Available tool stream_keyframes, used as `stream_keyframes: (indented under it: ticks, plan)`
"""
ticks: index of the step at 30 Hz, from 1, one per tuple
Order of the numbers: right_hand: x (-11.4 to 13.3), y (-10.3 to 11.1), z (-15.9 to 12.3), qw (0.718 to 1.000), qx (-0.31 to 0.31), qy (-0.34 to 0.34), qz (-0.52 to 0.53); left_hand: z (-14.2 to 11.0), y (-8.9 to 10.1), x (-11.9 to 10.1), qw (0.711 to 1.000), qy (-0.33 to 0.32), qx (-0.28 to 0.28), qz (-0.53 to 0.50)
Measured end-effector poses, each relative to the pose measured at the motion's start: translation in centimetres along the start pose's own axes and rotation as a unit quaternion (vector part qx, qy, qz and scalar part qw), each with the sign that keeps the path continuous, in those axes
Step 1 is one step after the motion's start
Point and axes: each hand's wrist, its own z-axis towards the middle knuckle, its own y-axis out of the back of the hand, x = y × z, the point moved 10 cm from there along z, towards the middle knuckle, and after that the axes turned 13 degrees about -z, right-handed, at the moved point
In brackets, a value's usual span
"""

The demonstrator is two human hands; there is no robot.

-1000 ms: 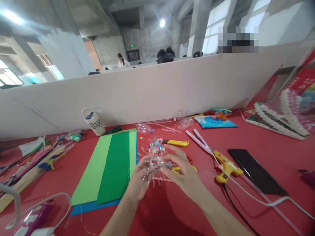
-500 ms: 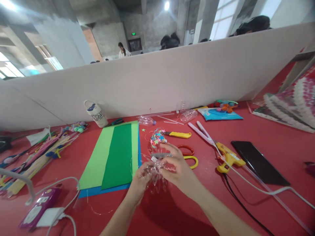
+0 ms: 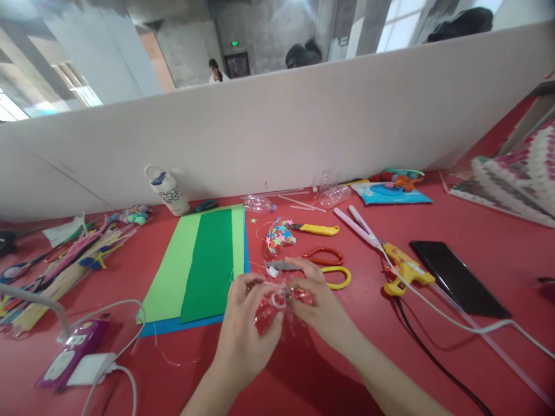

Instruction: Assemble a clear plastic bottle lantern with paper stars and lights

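Between my two hands, just over the red table, is a clear plastic bottle piece (image 3: 278, 299) with its round neck facing me. My left hand (image 3: 246, 315) is closed round its left side, thumb below the neck. The fingers of my right hand (image 3: 318, 300) pinch the piece from the right. Its far side is partly hidden by my fingers. Directly beyond lie scissors (image 3: 330, 269) with one red and one yellow handle loop. A small white piece (image 3: 272, 270) with a thin wire sits by the blade tips.
Green sheets (image 3: 207, 266) lie left of my hands. Colourful star confetti (image 3: 280, 236) and a yellow utility knife (image 3: 318, 230) lie beyond. To the right are a yellow glue gun (image 3: 405, 270), a hair straightener (image 3: 358, 226) and a black phone (image 3: 459, 280). A purple power strip (image 3: 71, 352) is at left.
My left hand has turned so that its back shows more. The bottle piece has rotated, its round neck now facing me. My view has tilted slightly down.
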Motion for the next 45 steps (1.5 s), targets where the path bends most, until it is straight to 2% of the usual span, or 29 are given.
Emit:
stream_keyframes:
  ticks: [3,7,15,24,26,31,35,41,45]
  plan:
    - [-0.1,0.0,-0.2,1.0,-0.006,0.0,0.006,0.1,-1.4,0.4,0.999,0.008,-0.004,0.049]
    - [0.0,0.2,-0.5,1.0,-0.007,-0.001,0.011,0.4,-1.9,1.2,0.998,0.008,-0.02,0.066]
    - [-0.6,0.3,-0.5,1.0,-0.015,-0.02,0.004,0.5,-1.4,1.1,0.994,-0.015,-0.056,0.09]
    - [-1.0,0.4,-0.7,0.999,-0.026,-0.03,0.002,0.5,-1.2,1.8,0.996,-0.026,-0.069,0.058]
    - [-1.2,0.4,-0.8,0.999,-0.026,-0.039,0.011,0.6,-0.9,1.7,0.996,-0.028,-0.066,0.052]
    - [-2.0,0.4,-0.9,0.996,-0.041,-0.062,0.047,-0.3,-1.3,1.6,0.999,-0.021,-0.009,0.045]
    - [-2.5,0.1,-0.8,0.992,-0.064,-0.071,0.08,-1.4,-0.5,2.6,0.998,-0.003,-0.042,0.037]
    - [-1.8,-1.1,-0.6,0.994,-0.015,-0.037,0.104,-1.7,0.0,4.4,0.998,0.018,-0.049,0.019]
    - [-1.5,-0.2,-0.9,0.996,0.003,-0.015,0.09,-1.4,-0.1,4.9,0.999,0.017,-0.041,0.009]
